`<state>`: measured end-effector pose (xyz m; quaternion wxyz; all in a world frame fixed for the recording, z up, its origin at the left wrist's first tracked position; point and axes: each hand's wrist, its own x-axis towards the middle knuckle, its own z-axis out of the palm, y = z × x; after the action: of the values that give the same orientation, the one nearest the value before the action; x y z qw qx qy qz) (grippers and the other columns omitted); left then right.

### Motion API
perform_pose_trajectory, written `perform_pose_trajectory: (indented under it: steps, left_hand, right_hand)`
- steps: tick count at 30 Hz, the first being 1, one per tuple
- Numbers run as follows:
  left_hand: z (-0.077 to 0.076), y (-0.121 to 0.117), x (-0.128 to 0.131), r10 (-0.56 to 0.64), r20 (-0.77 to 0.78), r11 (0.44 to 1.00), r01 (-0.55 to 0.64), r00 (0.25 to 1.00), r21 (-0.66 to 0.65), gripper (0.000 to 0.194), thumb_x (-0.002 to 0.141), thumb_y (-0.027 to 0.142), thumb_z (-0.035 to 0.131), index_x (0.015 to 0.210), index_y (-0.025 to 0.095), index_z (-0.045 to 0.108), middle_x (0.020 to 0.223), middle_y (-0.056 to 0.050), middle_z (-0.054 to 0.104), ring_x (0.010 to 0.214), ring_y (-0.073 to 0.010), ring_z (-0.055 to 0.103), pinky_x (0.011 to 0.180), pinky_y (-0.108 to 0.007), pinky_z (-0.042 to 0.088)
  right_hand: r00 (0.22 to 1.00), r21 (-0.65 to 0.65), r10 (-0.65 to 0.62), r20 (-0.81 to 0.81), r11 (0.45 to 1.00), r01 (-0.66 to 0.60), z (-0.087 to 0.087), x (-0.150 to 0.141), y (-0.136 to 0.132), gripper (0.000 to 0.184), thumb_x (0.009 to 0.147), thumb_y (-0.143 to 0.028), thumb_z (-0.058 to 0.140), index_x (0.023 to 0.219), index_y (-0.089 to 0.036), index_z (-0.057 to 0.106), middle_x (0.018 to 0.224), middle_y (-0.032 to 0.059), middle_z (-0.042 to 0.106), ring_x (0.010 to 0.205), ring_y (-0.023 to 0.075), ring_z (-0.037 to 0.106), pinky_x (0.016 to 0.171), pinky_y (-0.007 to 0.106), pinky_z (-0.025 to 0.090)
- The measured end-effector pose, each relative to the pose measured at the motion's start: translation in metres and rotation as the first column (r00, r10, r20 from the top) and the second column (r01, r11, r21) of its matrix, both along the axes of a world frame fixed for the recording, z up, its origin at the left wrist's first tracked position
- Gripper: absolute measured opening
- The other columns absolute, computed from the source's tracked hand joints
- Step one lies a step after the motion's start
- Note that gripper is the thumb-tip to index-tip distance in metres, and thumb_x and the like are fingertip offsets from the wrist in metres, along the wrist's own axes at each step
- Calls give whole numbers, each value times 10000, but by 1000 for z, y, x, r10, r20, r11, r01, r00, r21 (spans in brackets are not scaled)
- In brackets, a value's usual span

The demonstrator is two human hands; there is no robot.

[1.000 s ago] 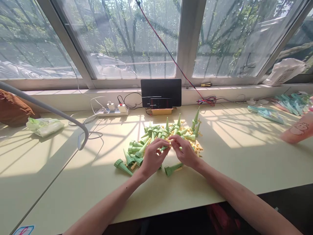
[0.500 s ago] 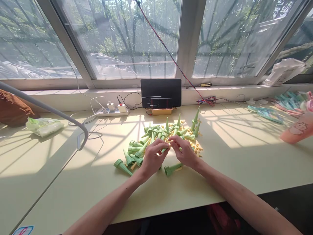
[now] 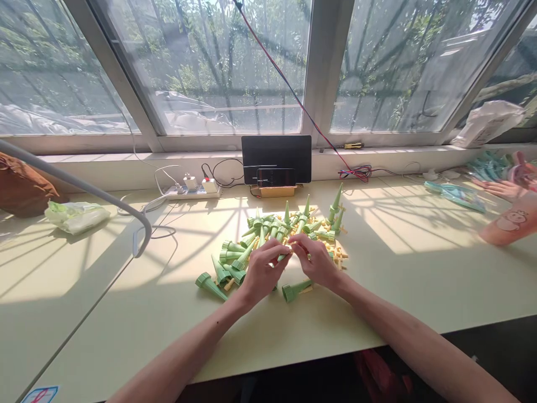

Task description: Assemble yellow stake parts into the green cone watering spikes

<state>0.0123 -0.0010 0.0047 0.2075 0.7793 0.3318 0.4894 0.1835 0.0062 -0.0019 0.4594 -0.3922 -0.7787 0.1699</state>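
My left hand (image 3: 263,267) is closed round a green plastic cone spike (image 3: 281,257), most of which its fingers hide. Fingertips of my right hand (image 3: 318,263) are pinched together at the end of that spike; what they grip is too small and covered to make out. Behind and to the left of my hands spreads a pile of green cone spikes (image 3: 243,262), some standing upright. Small yellow plastic pieces (image 3: 340,258) lie among them, mostly on the right. One spike (image 3: 293,290) rests on the table below my right hand.
A tablet (image 3: 277,154) and a phone (image 3: 276,177) lean at the back by the window. To the left are a power strip (image 3: 193,192), a grey curved bar (image 3: 84,182) and a plastic packet (image 3: 76,217). At the right are a pink cup (image 3: 509,221) and another person's hand (image 3: 503,189).
My hands stay almost in place, with only slight finger movement. At the far right, the other person's hands and the light-blue items by them have shifted.
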Motion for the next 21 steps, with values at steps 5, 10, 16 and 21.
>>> perform_pose_trajectory:
  steps: [5,10,16,21]
  left_hand:
    - [1,0,0,6,-26,997,-5,1000,73,89,887,176,586,872,180,674,788,-25,621,626,-88,559,511,-195,421]
    - [0,1,-1,9,-44,994,-4,999,110,95,882,162,584,873,182,676,796,-29,642,641,-97,583,546,-205,445]
    - [-3,2,-2,-4,-73,990,14,997,141,112,871,118,574,885,180,666,817,-32,647,653,-93,572,526,-189,425]
    - [-3,3,-2,-8,-92,987,23,996,160,134,864,87,566,880,179,662,808,-28,641,632,-83,544,496,-182,379]
  right_hand:
    - [1000,1,14,-7,1000,-14,-1,0,0,168,971,-231,403,949,-195,566,614,-34,481,492,100,358,507,221,307]
    - [1000,-16,16,-12,1000,-16,-3,-1,0,186,979,-244,390,952,-194,567,600,-38,458,488,104,358,506,224,304]
    - [999,-33,35,-35,999,-36,-2,-1,-1,176,977,-226,395,949,-184,563,585,-49,438,476,95,332,500,225,280]
    - [998,-47,37,-50,998,-40,-4,-2,-1,167,974,-217,400,947,-183,561,562,-62,388,467,92,301,491,228,259]
